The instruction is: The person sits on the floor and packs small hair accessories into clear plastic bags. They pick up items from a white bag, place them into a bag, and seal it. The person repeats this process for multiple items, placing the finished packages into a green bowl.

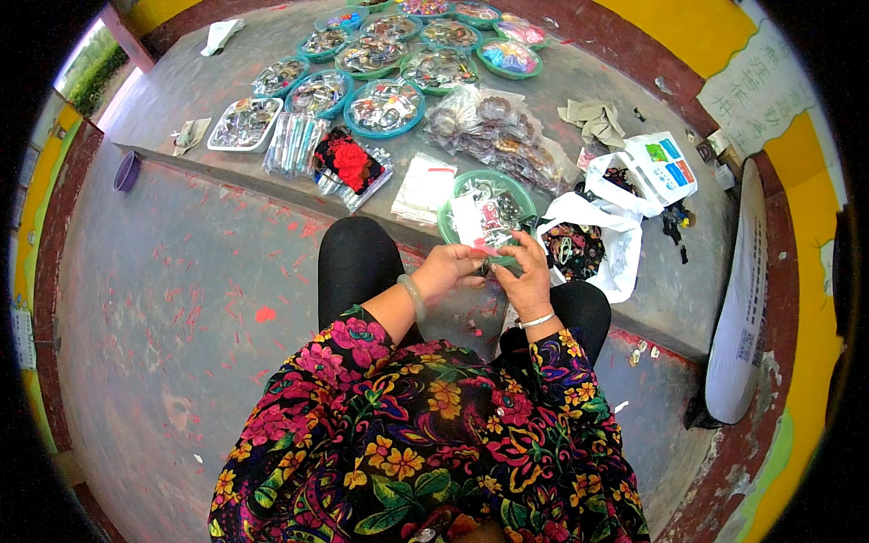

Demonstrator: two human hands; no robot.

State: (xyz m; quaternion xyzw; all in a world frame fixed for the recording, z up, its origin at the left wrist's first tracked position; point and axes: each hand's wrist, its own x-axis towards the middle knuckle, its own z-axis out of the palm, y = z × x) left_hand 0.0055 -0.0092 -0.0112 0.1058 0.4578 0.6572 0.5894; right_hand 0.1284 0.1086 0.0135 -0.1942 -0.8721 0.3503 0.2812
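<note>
My left hand [445,274] and my right hand [527,282] meet in front of my knees, fingers bent and pinched together. Between them is a small clear plastic packet [471,224] with a white and reddish face, its lower edge at my fingertips. A small dark bit shows between the two hands, too small to name. Just beyond and partly behind the packet stands a round green basket [444,220] of small packed items. To the right of my right hand, a white plastic bag [620,269] gapes around dark patterned pieces.
Several round baskets of packaged small goods, one a blue basket [384,136], cover the far platform. Nearer lie a white tray [217,143], a red-and-black cloth item [348,163], white packets [424,188] and a heap of clear bags [498,136]. A purple basin [127,172] sits far left.
</note>
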